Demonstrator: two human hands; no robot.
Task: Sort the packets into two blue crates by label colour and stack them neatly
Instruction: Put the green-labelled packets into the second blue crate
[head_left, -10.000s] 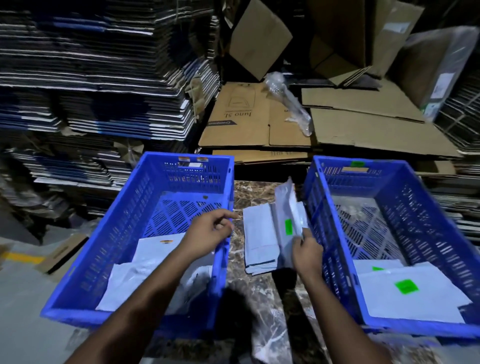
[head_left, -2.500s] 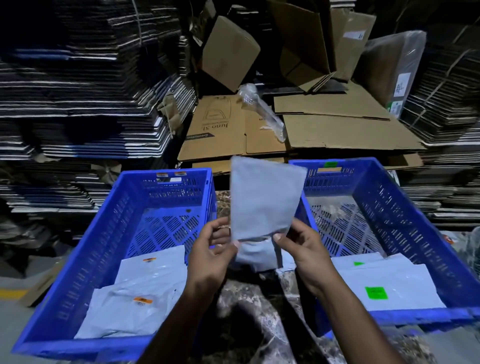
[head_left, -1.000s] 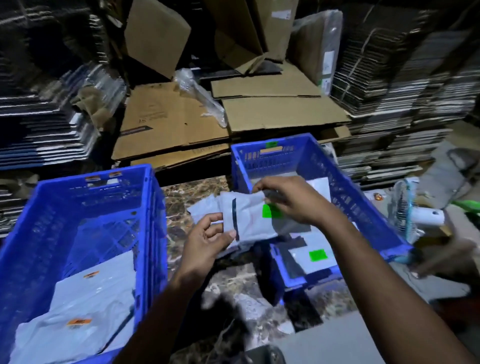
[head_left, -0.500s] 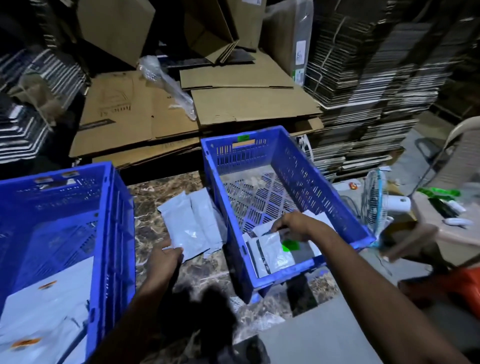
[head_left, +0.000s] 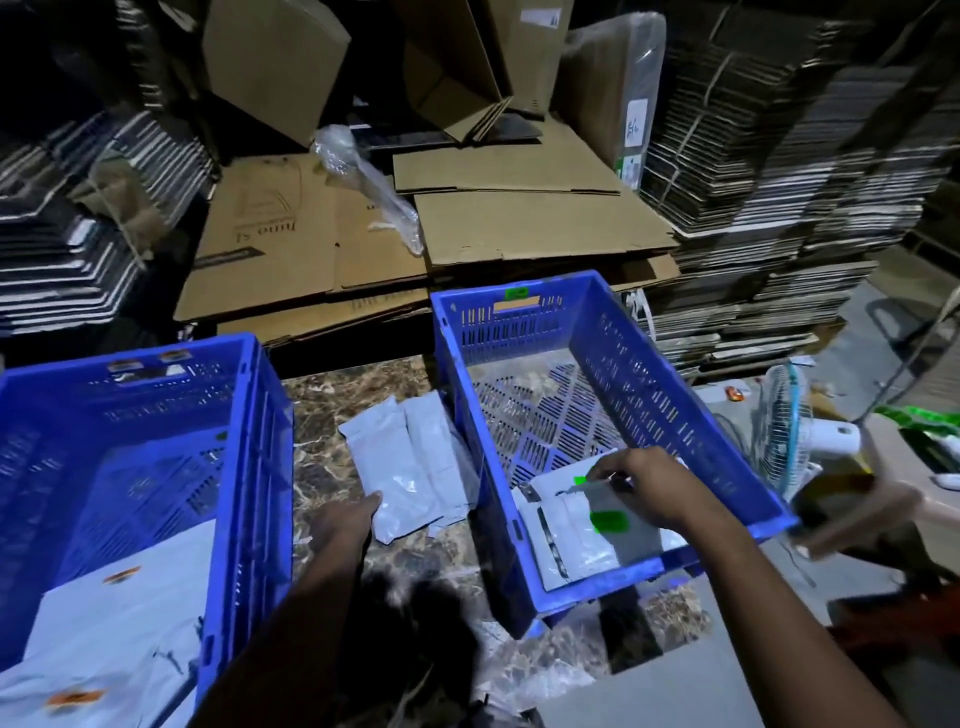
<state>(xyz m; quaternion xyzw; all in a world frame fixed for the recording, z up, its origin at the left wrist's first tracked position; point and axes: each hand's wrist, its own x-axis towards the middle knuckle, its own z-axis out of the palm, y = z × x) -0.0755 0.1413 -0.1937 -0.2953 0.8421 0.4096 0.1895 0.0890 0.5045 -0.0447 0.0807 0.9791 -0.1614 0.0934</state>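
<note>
A green-labelled packet (head_left: 608, 525) is pinched by the right hand (head_left: 641, 486) inside the right crate (head_left: 675, 395), at 3 o'clock. The loose packets (head_left: 410, 467) on the counter (head_left: 332, 395) are touched by the left hand (head_left: 345, 522), fingers straight.

There are 2 blue crates (head_left: 249, 415) (head_left: 670, 415), 2 hands (head_left: 343, 525) (head_left: 644, 488) and 1 small fan (head_left: 784, 431).
</note>
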